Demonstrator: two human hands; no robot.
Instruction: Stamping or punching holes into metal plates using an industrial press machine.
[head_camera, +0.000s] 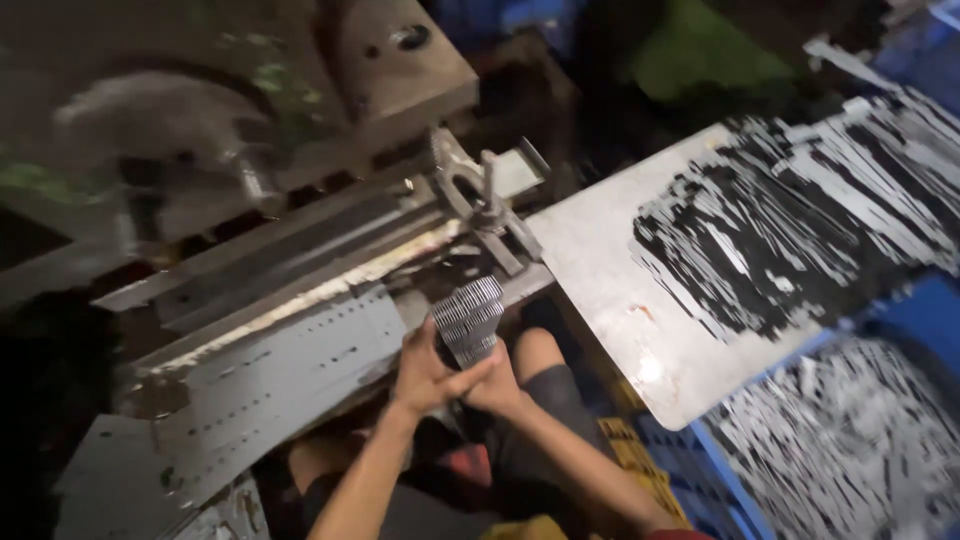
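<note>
Both my hands are wrapped around a thick stack of thin metal strips (468, 318), held upright in front of the press machine (300, 150). My left hand (425, 375) clasps the bundle's lower left side. My right hand (497, 385) grips it from the right, partly under the left fingers. The stack's ends show as fine silver lines. It sits just below the machine's clamp fixture (480, 205).
A perforated grey metal plate (270, 380) slopes at the left. A flat steel table (610, 290) at the right carries several loose strips (800, 210). A blue crate (850, 440) below holds more strips. My knees are below the hands.
</note>
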